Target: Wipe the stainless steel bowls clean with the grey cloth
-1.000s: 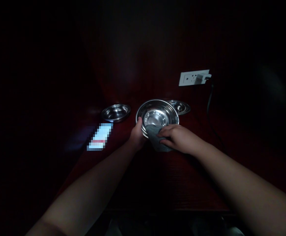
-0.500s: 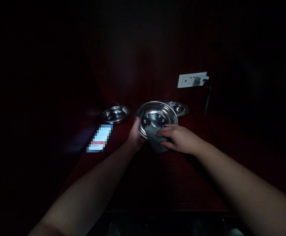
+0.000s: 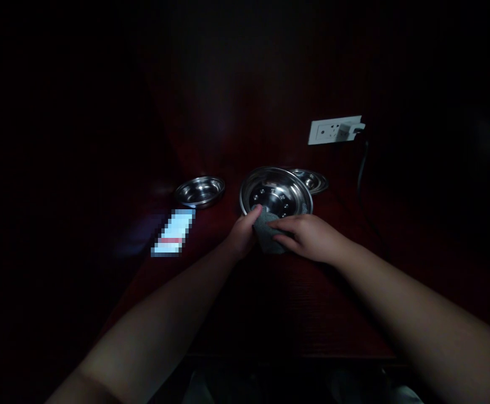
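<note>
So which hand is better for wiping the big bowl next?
Probably the right hand: its fingers hold the gray cloth at the near side of the bowl. The left hand seems to steady the bowl by its rim.

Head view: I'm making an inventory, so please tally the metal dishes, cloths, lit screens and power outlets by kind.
Metal dishes: 3 (held bowl, left dish, right dish partly hidden behind the bowl)
Cloths: 1 (grey cloth)
Lit screens: 1 (pixelated screen)
Power outlets: 1 (white outlet)
Total: 6
</note>
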`<state>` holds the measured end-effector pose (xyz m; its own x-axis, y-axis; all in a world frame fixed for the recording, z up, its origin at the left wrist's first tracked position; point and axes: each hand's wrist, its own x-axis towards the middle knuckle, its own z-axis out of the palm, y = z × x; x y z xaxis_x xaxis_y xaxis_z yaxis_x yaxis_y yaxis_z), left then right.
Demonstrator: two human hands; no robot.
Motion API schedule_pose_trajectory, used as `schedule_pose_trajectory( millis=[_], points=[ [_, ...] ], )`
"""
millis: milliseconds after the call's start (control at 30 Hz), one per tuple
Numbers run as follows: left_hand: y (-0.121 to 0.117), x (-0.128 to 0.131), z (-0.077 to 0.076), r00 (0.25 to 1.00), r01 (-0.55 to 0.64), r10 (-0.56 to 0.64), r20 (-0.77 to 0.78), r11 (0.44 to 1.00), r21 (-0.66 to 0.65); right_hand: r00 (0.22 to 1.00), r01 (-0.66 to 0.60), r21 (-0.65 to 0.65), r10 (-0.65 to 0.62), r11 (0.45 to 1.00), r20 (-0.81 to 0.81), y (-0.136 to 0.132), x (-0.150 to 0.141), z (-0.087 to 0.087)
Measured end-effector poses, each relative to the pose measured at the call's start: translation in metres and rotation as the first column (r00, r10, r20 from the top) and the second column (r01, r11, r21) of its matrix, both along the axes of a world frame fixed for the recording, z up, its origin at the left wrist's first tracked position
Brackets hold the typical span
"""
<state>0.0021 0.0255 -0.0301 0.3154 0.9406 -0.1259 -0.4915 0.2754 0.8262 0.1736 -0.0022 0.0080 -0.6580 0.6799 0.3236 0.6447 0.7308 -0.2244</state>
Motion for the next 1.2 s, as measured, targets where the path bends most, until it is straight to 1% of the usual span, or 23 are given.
schedule_pose_trajectory(
  millis=[100,333,467,600,700,833,933,1033,1200],
  points=[
    [-0.0001,0.0035,0.0005,0.999,-0.038,0.039,0.035,0.999,-0.014,1.000,0.002,-0.026,-0.002,1.000,-0.007,0.0006,0.0004,-0.0019],
    [-0.0012,0.0080,0.0014,0.993,-0.112,0.113,0.024,0.994,-0.015,1.000,0.015,-0.064,-0.016,0.998,-0.014,0.0018,0.0016,-0.0047],
    [-0.0011,0.0076,0.0001,0.993,-0.122,0.122,0.002,0.993,-0.002,0.999,0.034,-0.067,-0.035,0.997,-0.011,0.0015,0.0011,-0.0053],
    [-0.0014,0.0069,0.0000,0.993,-0.115,0.116,-0.022,0.993,0.005,1.000,0.025,-0.092,-0.026,0.995,-0.013,-0.0010,0.0007,-0.0024],
    [-0.0019,0.0066,0.0016,0.986,-0.158,0.158,-0.051,0.987,-0.005,1.000,0.011,-0.111,-0.013,0.994,-0.012,-0.0042,0.0005,0.0008],
    [-0.0028,0.0072,0.0051,0.979,-0.193,0.191,-0.071,0.981,-0.023,1.000,0.003,-0.098,-0.005,0.995,-0.022,-0.0065,-0.0001,0.0008],
    [-0.0026,0.0082,0.0064,0.980,-0.189,0.187,-0.062,0.982,-0.021,0.999,0.018,-0.068,-0.020,0.997,-0.025,-0.0058,-0.0011,-0.0026],
    [-0.0008,0.0088,0.0050,0.986,-0.166,0.166,-0.018,0.986,-0.008,0.999,0.041,-0.043,-0.042,0.998,-0.014,-0.0050,-0.0022,-0.0051],
    [0.0026,0.0080,0.0012,0.988,-0.153,0.153,0.031,0.988,-0.004,0.999,0.033,-0.060,-0.034,0.998,-0.020,-0.0059,-0.0033,-0.0027]
  ],
)
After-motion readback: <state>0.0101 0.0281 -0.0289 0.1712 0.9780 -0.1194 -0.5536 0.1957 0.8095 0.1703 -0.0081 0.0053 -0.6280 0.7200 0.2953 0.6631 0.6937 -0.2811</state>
